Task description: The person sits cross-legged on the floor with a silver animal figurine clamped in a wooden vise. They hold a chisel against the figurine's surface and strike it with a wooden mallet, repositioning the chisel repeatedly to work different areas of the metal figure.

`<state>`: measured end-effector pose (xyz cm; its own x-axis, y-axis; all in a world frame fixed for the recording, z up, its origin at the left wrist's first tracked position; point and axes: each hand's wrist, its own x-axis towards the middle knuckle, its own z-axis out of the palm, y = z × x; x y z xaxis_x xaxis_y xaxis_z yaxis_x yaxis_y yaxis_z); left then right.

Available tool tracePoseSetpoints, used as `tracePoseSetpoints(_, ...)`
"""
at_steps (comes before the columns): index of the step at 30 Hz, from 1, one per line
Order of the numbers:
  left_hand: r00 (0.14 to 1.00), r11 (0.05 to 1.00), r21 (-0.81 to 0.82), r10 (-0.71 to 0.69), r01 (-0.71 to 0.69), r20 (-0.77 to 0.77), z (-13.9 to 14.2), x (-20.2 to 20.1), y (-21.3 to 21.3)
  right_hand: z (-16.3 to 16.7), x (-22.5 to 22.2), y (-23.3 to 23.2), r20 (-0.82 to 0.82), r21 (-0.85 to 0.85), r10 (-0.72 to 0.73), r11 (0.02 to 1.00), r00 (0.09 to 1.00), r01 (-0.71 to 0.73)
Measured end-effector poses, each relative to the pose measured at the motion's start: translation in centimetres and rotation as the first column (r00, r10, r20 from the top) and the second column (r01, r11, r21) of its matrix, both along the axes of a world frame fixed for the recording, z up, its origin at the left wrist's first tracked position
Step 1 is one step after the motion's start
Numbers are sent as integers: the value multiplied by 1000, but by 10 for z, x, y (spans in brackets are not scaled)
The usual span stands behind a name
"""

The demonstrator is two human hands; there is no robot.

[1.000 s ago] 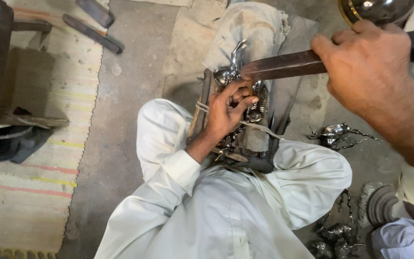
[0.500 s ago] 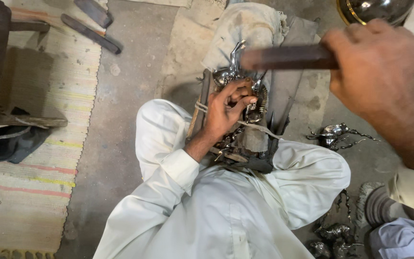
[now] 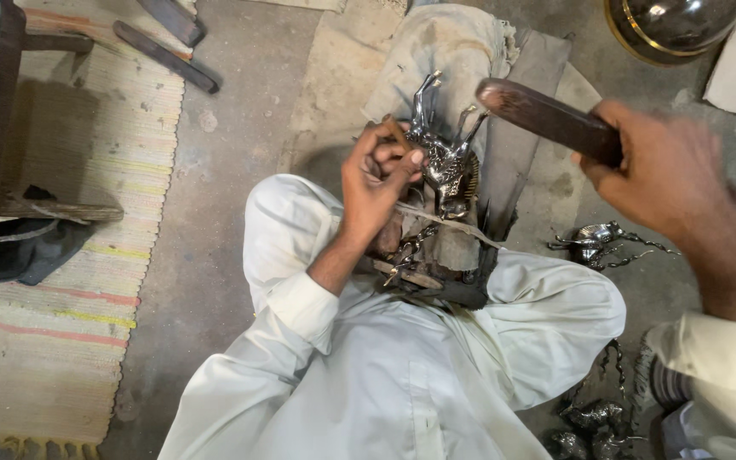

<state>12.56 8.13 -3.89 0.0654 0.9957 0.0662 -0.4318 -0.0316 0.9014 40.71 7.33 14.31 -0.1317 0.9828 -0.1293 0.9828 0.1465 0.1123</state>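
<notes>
Between hands (image 3: 381,183), metal figurine (image 3: 446,162), wooden bar (image 3: 547,119).

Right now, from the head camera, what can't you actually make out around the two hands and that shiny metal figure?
- What the left hand pinches against the metal figure: the curled fingers hide it.
- Lower half of the figure: covered by the strap and the dark block under it.
- Rear of the dark wooden bar: swallowed by the right hand, which is motion-blurred.
- The round brass vessel: cut off by the top edge.

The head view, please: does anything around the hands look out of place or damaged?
Nothing stands out. The left hand steadies a shiny metal figure on a cloth-covered block, and the right hand grips a dark wooden bar.
</notes>
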Motion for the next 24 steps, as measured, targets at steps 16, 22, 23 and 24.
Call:
tracePoseSetpoints(16, 963, 988, 33, -138, 149, -233, 18, -18, 13, -160, 20, -94, -794, -380, -474, 876, 380, 298)
tracePoseSetpoints(22, 931, 986, 22, -151, 167, -331, 32, -17, 25, -185, 6, -109, -854, -452, -502, 847, 138, 280)
tracePoseSetpoints(23, 941, 982, 60, -153, 179, -301, 33, -17, 28, -187, 2, -109, -857, -459, -503, 844, 112, 279)
tracePoseSetpoints(24, 950, 977, 99, -156, 189, -270, 33, -16, 30, -187, -1, -108, -866, -457, -493, 848, 85, 267)
